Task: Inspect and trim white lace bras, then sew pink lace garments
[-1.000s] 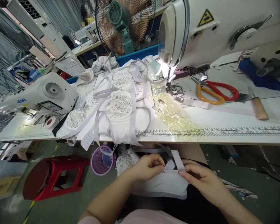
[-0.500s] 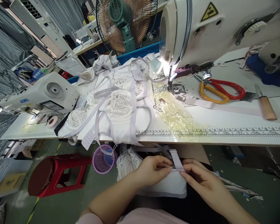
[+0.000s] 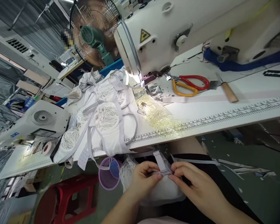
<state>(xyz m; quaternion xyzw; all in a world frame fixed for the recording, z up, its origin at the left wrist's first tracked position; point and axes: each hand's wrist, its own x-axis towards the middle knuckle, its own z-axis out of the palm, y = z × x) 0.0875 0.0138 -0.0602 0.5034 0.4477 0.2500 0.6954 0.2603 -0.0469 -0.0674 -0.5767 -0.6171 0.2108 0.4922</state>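
Observation:
A white bra (image 3: pixel 162 194) lies across my lap, just below the table edge, with one lace cup (image 3: pixel 126 171) showing at its left. My left hand (image 3: pixel 143 177) pinches the bra's edge beside a short strap end (image 3: pixel 160 160) with a slider on it. On the other side of that strap, my right hand (image 3: pixel 189 175) grips the same edge between thumb and fingers. The strap stands up between the two hands. Fingers hide part of the seam.
More white lace bras (image 3: pixel 107 118) are heaped on the table beside a sewing machine (image 3: pixel 151 40). Red and yellow handled scissors (image 3: pixel 185 85) and a wooden-handled blade (image 3: pixel 230 92) lie to the right. Below are a purple basket (image 3: pixel 109 174) and a red stool (image 3: pixel 67 199).
The view has tilted and shifted to the right. Both hands still hold the bra, and its edge now looks more bunched between the fingers.

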